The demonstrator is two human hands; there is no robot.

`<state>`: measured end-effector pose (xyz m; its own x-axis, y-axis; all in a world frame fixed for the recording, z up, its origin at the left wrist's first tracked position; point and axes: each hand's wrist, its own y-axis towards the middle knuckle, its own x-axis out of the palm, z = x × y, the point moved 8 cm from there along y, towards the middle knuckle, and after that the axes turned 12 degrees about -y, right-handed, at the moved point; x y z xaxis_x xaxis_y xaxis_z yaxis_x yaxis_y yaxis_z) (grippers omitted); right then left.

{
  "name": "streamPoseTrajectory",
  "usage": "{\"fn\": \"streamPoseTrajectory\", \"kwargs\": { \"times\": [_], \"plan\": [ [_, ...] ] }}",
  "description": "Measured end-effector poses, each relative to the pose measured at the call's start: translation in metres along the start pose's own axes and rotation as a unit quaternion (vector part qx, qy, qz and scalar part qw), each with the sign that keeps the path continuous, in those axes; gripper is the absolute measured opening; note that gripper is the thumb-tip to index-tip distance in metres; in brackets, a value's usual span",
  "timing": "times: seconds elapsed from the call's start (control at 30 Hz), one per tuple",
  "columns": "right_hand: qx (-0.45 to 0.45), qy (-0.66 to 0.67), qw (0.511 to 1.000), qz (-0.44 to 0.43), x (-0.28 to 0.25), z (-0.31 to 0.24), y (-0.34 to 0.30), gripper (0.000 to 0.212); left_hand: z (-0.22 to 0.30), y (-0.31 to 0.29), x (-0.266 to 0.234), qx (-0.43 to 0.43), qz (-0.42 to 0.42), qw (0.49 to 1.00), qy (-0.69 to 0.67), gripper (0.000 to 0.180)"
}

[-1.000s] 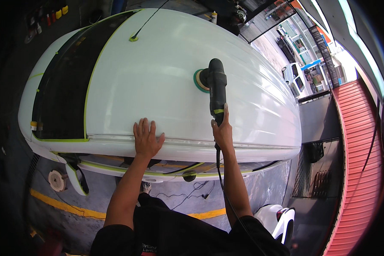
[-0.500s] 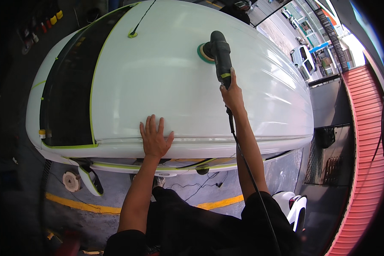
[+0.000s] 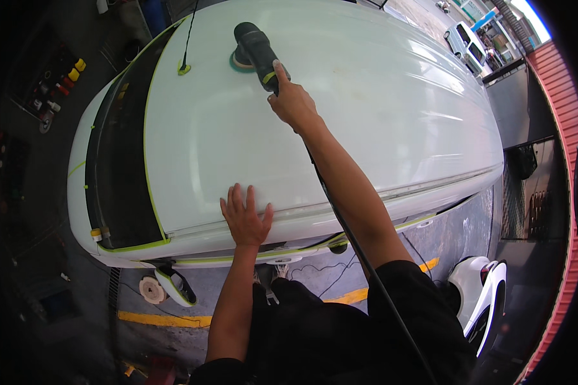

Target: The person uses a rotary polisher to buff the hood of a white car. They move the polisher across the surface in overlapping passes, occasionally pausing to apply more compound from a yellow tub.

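My right hand grips the handle of a black car polisher, whose round green pad rests on the white car roof. A black power cord runs from the handle back along my right arm. Near the roof's close edge, my left hand lies flat with its fingers spread, holding nothing. Beyond the pad to the left, a thin antenna rises from a base wrapped in green tape.
Green tape lines the dark windshield. A side mirror juts out near a round beige pad on the floor. A small yellow-and-white container sits at the windshield's corner. A white vehicle stands at lower right.
My right hand has swept the polisher leftward across the roof, toward the antenna. My left hand stays flat near the roof edge. The whole view has shifted and tilted somewhat.
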<state>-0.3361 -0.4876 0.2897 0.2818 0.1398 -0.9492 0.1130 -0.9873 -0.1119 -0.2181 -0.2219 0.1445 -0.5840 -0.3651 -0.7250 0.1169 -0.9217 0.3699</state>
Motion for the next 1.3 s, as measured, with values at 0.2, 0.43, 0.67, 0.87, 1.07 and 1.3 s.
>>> {"fn": "streamPoseTrajectory", "kwargs": {
  "times": [0.2, 0.43, 0.67, 0.87, 1.07, 1.3],
  "plan": [
    [-0.020, 0.015, 1.000, -0.010, 0.005, 0.011, -0.006, 0.095, 0.002, -0.001, 0.005, 0.005, -0.013, 1.000, 0.023, 0.069],
    [0.039, 0.011, 0.999, 0.016, -0.031, 0.090, -0.018, 0.091, 0.001, -0.002, 0.003, 0.002, -0.012, 1.000, 0.027, 0.068],
    [0.139, 0.010, 0.990, 0.023, -0.064, 0.162, -0.030, 0.095, -0.001, -0.002, 0.000, -0.007, -0.003, 1.000, 0.009, 0.066],
    [0.179, 0.027, 0.983, 0.042, -0.059, 0.156, -0.025, 0.095, -0.001, -0.002, -0.002, -0.016, 0.002, 1.000, 0.000, 0.067],
    [0.113, 0.002, 0.993, 0.018, -0.030, 0.091, -0.015, 0.096, 0.000, -0.003, -0.003, -0.016, 0.010, 1.000, -0.018, 0.064],
    [-0.011, -0.024, 1.000, 0.001, 0.004, 0.005, -0.024, 0.094, -0.001, -0.003, -0.005, -0.002, 0.010, 1.000, -0.014, 0.063]
  ]
}}
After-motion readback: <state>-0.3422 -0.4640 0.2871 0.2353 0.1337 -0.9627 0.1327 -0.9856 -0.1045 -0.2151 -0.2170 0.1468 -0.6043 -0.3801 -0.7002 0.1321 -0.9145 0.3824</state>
